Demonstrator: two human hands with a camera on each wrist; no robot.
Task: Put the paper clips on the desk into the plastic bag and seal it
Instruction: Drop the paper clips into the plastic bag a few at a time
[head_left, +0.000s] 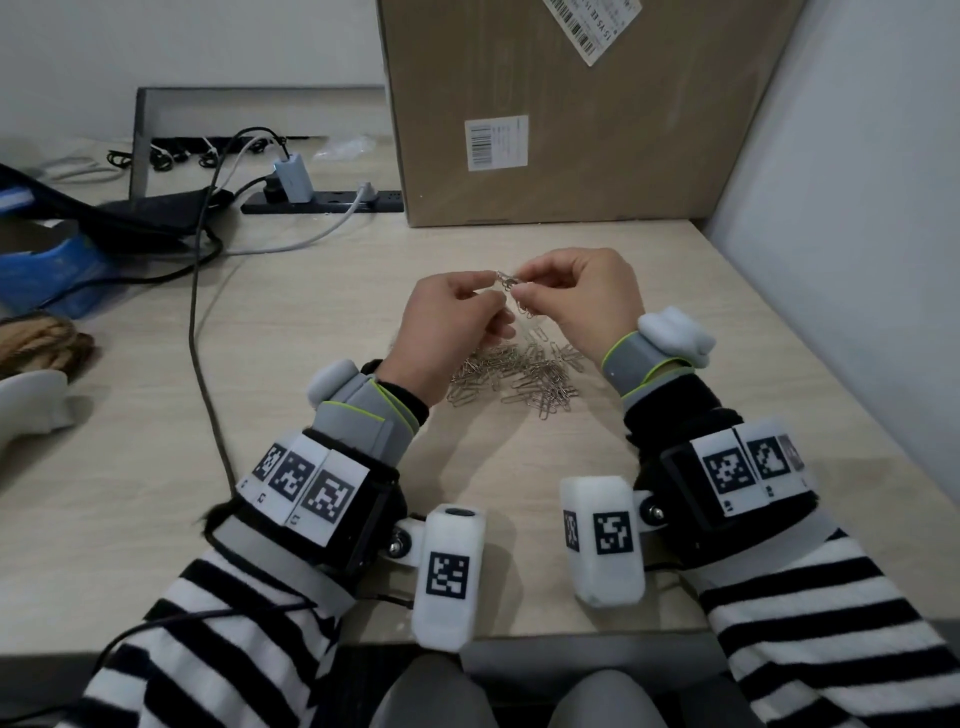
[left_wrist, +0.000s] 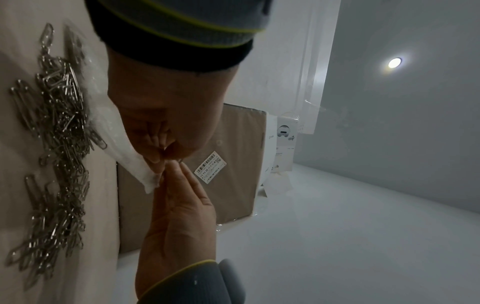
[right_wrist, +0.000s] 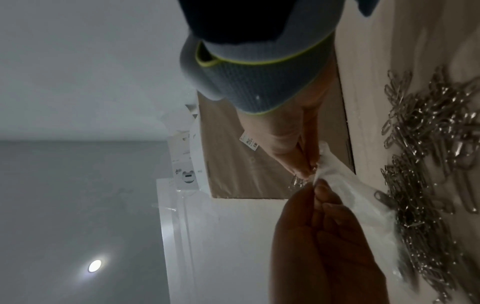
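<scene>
— Cardboard first: the big cardboard box (head_left: 571, 114) stands at the back of the desk (head_left: 311, 322), well behind the work; cables and a power strip (head_left: 322, 201) lie far left. Nothing blocks the hands.

— And the task's things?

— The pile of paper clips (head_left: 519, 376) lies loose on the desk between the wrists. The plastic bag (left_wrist: 124, 142) hangs above it, thin, clear and limp; it will likely sag and slip, so hold it at the mouth edges.

— The hands?

— The left hand (head_left: 454, 325) has fingers curled, pinching the bag's top edge. The right hand (head_left: 576, 296) pinches the same edge, with a few clips (head_left: 508, 279) at its fingertips. Whether those are already inside the bag, I cannot tell.

— The clips themselves?

— Light, stiff, slippery wire. They probably snag on each other, so small pinches look safest.
</scene>
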